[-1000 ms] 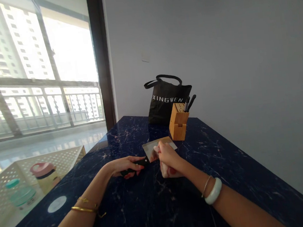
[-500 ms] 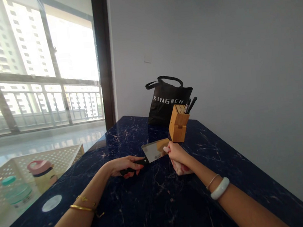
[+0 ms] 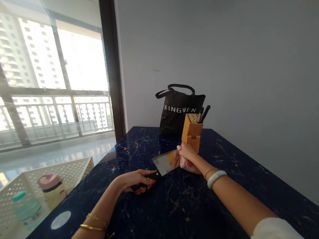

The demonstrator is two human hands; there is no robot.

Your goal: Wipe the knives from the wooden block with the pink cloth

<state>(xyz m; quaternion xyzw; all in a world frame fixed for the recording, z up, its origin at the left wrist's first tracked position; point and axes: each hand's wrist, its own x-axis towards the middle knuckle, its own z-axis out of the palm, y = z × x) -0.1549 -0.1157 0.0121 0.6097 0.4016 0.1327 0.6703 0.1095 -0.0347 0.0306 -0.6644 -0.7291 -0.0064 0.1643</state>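
My left hand (image 3: pixel 140 180) is wrapped around the black handle of a cleaver (image 3: pixel 164 164). The cleaver's broad, shiny blade points right, above the dark table. At the blade's far end is my right hand (image 3: pixel 188 151), closed on a pale cloth (image 3: pixel 189 165) with red patches. The cloth bunches under that hand, partly hidden by the fingers and wrist. Just behind my right hand stands a wooden knife block (image 3: pixel 192 131), with dark-handled tools (image 3: pixel 204 114) sticking out of its top.
A black tote bag (image 3: pixel 173 112) stands behind the block on the dark blue marbled table (image 3: pixel 158 218). To the left is a white perforated basket (image 3: pixel 79 169) with a pink-lidded bottle (image 3: pixel 53 191) and a teal-lidded bottle (image 3: pixel 28 209). A pale round disc (image 3: pixel 61 220) lies by the left table edge.
The view has shifted slightly. My right hand and the cloth have moved a little farther away, now overlapping the block's lower part. My left hand keeps its grip on the cleaver.
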